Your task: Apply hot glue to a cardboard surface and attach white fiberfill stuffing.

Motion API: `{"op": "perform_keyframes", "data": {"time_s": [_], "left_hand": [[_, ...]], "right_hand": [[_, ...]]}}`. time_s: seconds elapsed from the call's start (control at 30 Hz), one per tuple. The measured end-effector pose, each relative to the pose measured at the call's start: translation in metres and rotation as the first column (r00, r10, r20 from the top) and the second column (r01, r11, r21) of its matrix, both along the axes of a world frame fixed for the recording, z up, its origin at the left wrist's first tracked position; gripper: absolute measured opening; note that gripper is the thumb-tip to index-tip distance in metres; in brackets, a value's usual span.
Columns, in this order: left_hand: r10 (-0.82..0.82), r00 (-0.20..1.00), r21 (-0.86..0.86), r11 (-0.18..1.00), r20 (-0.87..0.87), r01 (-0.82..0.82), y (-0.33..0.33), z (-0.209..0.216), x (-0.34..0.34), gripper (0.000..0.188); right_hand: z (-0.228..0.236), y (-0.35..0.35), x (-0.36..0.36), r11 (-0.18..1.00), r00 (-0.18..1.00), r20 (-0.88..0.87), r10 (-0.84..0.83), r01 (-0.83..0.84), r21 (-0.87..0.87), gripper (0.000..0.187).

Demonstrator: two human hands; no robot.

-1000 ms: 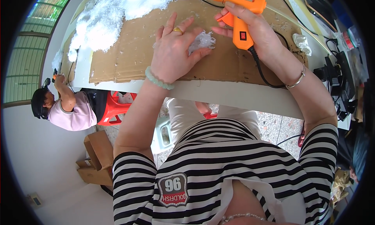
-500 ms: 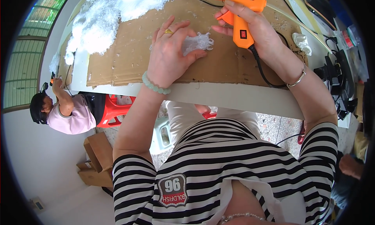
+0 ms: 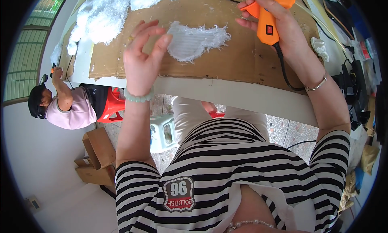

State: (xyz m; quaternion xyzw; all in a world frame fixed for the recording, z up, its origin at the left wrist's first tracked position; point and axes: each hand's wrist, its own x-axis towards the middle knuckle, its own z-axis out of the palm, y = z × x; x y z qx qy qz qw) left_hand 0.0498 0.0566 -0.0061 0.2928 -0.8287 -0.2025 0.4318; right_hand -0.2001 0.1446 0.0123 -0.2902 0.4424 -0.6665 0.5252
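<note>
Glue gun (image 3: 267, 27): your right hand (image 3: 287, 29) wraps it, trigger (image 3: 252, 9) reachable. White piece (image 3: 194, 43): near front edge of cardboard (image 3: 238, 63), likely sparing tabletop (image 3: 202, 88); left hand (image 3: 141, 63) spread alongside.

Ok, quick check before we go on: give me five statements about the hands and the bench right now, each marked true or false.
1. The right hand holds an orange glue gun. True.
2. The left hand is clenched into a fist. False: it is open, with thumb and fingers apart, near the left end of a white fuzzy piece.
3. The white fuzzy piece lies on brown cardboard. True.
4. The pale green bead bracelet is worn on the right side. False: it is on the left; a metal bangle is on the right.
5. A bigger white fluffy heap lies toward the far left of the cardboard. True.
</note>
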Motion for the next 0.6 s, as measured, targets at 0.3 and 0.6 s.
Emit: {"op": "perform_keyframes", "data": {"time_s": [0.3, 0.6], "left_hand": [[0.102, 0.955, -0.313, 0.950, 0.279, -0.010, 0.043, -0.016, 0.003, 0.026], [0.136, 0.940, -0.387, 0.922, 0.313, -0.005, 0.046, -0.026, -0.002, 0.009]], "right_hand": [[0.004, 0.015, -0.003, 0.915, 0.837, -0.430, 0.340, -0.400, -0.057, 0.029], [0.005, 0.020, 0.004, 0.860, 0.605, -0.643, 0.470, -0.476, 0.181, 0.031]]}}
